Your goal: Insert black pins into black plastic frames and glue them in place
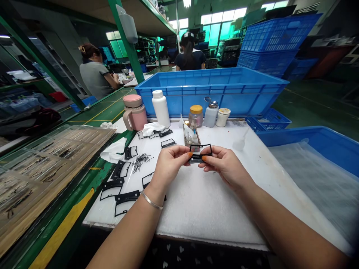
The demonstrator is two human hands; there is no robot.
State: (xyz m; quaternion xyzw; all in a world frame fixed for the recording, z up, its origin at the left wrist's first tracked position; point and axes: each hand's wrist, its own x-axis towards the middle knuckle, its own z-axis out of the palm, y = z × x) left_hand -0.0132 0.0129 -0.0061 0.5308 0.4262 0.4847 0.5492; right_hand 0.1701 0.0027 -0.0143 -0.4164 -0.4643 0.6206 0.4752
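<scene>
Between my two hands, above the white work surface, is a small black plastic frame with an open window and a solid lower bar. My left hand pinches its left end between thumb and fingers. At the right end, my right hand grips it the same way, thumb on the front. Similar black frames lie to the left of my left forearm. Among them sits a loose pile of thin black strips. Just beyond my hands stands a small tray with little bottles in it.
A large blue bin stands at the back, behind a pink mug, a white bottle, a yellow-lidded jar and a pump bottle. Divided trays lie left; a plastic-lined blue crate is right. Two people sit farther off.
</scene>
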